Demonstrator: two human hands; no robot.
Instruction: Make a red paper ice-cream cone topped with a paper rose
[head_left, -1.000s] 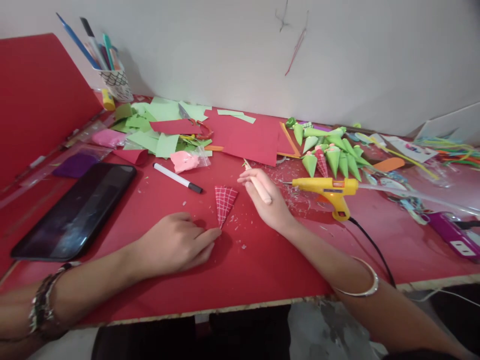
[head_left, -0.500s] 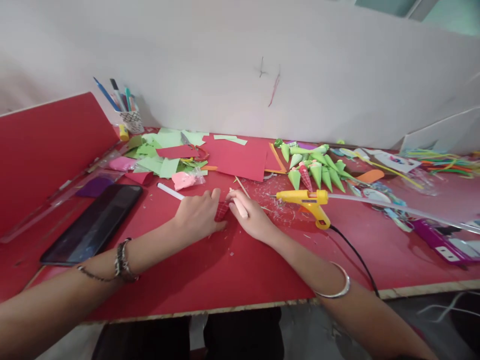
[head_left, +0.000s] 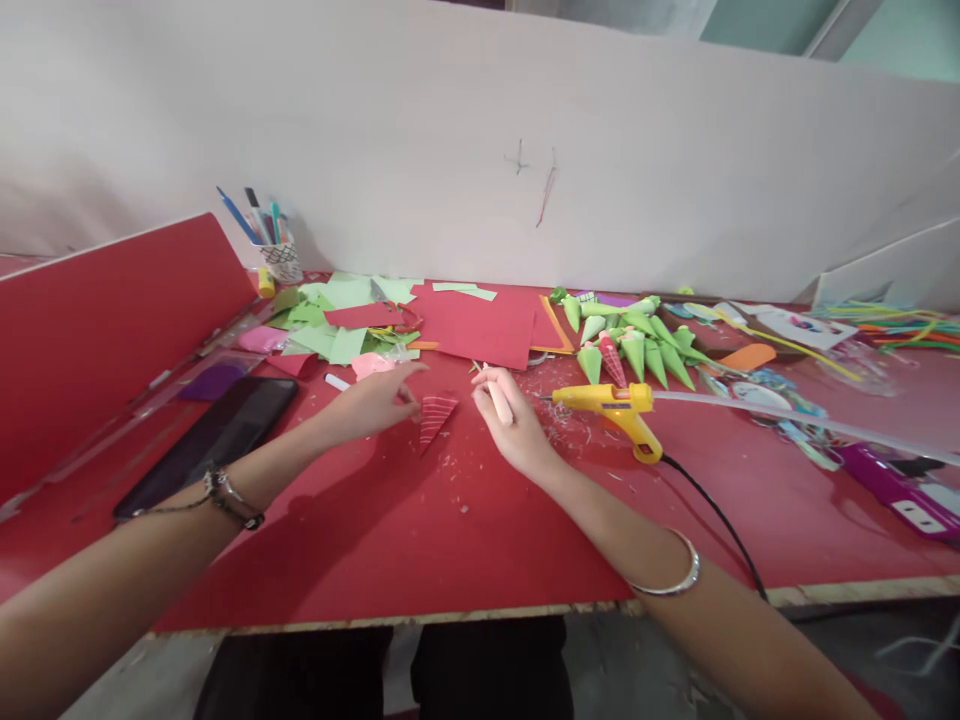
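A small red paper cone (head_left: 435, 420) with white lines drawn across it lies on the red table (head_left: 360, 540), its point toward me. My left hand (head_left: 382, 400) hovers just left of it, fingers apart and holding nothing. To the right, my right hand (head_left: 517, 430) is closed around a pale, white-looking pen (head_left: 499, 403), its tip up toward the fingertips. A second white pen (head_left: 336, 382) shows partly behind my left hand. Beside that hand lies a pink lump in clear plastic (head_left: 371, 362).
A yellow glue gun (head_left: 607, 400) with a long glue stick lies right of my right hand, its cord running to the table edge. Behind it are several green paper cones (head_left: 634, 345). A black phone (head_left: 210, 440), paper scraps (head_left: 349, 345) and a pen cup (head_left: 281, 262) are left.
My left hand has let go of the striped cone and drawn back to the left, leaving the cone on the table. My right hand has moved slightly right, still with the pen.
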